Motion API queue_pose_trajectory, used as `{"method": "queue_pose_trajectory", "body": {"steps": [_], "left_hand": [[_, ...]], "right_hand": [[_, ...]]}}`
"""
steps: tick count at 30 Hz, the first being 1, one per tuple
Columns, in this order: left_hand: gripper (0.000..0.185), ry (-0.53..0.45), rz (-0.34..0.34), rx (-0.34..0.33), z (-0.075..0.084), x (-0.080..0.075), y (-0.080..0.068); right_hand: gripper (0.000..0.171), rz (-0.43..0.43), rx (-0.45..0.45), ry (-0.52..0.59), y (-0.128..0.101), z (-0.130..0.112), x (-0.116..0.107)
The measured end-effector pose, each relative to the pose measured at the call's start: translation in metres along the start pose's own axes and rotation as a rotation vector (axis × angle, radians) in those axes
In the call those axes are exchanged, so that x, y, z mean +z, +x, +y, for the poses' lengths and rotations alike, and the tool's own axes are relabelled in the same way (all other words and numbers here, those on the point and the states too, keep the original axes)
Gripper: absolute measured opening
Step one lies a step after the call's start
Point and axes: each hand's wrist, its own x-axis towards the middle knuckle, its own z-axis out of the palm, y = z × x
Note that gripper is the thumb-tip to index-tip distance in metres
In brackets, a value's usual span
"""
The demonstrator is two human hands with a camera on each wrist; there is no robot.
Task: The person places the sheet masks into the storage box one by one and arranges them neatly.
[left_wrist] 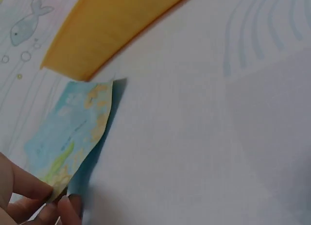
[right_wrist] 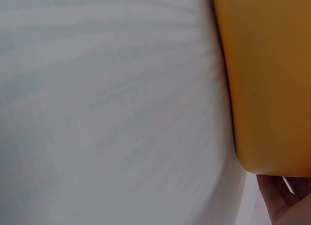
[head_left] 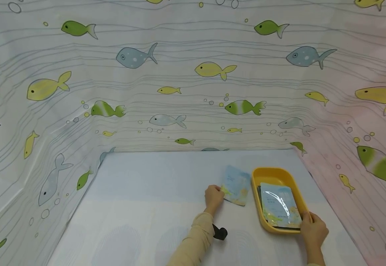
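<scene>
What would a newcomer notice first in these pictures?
The bright yellow plastic tray at the right of the table, with glossy packets stacked inside, right hand holding its near corner. Beside it, the left hand pinches a blue-and-yellow flat packet. Fish-patterned cloth lines the walls around.

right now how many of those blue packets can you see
2 for sure: one packet on the table, pinched at its corner by the left hand; one in the yellow tray. More seem stacked beneath it.
</scene>
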Motion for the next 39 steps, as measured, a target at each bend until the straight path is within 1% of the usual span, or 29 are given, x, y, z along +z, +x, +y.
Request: {"method": "queue_pose_trajectory", "body": {"steps": [3,5,8,11,13,15,17,20,22,23,24,26,29,30,33,39], "left_hand": [[0.014,-0.010,0.008,-0.008,0.003,-0.003,-0.001],[0.014,-0.045,0.000,-0.028,0.005,-0.006,-0.003],[0.016,-0.134,-0.005,-0.054,0.007,-0.011,-0.006],[0.016,-0.223,0.013,-0.054,0.009,-0.015,-0.007],[0.015,-0.285,0.035,-0.031,0.010,-0.017,-0.006],[0.014,-0.333,0.059,0.006,0.011,-0.019,-0.006],[0.014,-0.383,0.072,0.031,0.013,-0.022,-0.006],[0.016,-0.450,0.071,0.063,0.015,-0.027,-0.010],[0.017,-0.492,0.056,0.075,0.017,-0.029,-0.013],[0.018,-0.509,0.060,0.116,0.019,-0.030,-0.015],[0.017,-0.523,0.056,0.142,0.020,-0.030,-0.017],[0.017,-0.539,0.047,0.176,0.024,-0.030,-0.021],[0.016,-0.544,0.032,0.188,0.031,-0.026,-0.026],[0.015,-0.538,0.019,0.162,0.033,-0.024,-0.028],[0.014,-0.511,0.004,0.153,0.039,-0.018,-0.034],[0.010,-0.468,-0.041,0.178,0.047,-0.006,-0.045]], "right_hand": [[0.039,0.013,-0.012,0.004,0.000,0.001,0.000],[0.039,0.018,-0.018,0.010,0.000,0.001,0.000],[0.040,0.013,-0.018,0.014,0.000,0.000,0.000],[0.040,0.012,-0.022,0.016,0.002,-0.001,0.000],[0.040,0.016,-0.030,0.015,0.002,-0.001,-0.001],[0.040,0.017,-0.034,0.018,0.003,-0.001,-0.001],[0.040,0.015,-0.036,0.014,0.003,-0.002,-0.002],[0.040,0.006,-0.021,0.007,0.002,-0.001,-0.002],[0.040,0.003,-0.016,0.004,0.002,-0.001,-0.003],[0.040,0.002,-0.013,0.000,0.001,-0.001,-0.003],[0.040,0.003,-0.013,0.000,0.001,-0.001,-0.003],[0.039,0.007,-0.020,0.001,0.001,-0.001,-0.003],[0.039,0.008,-0.025,0.000,0.001,0.001,-0.003],[0.039,0.007,-0.026,-0.001,0.002,0.001,-0.002],[0.039,0.007,-0.026,-0.004,0.002,0.003,-0.001],[0.038,0.016,-0.033,0.002,0.001,0.002,-0.001]]}}
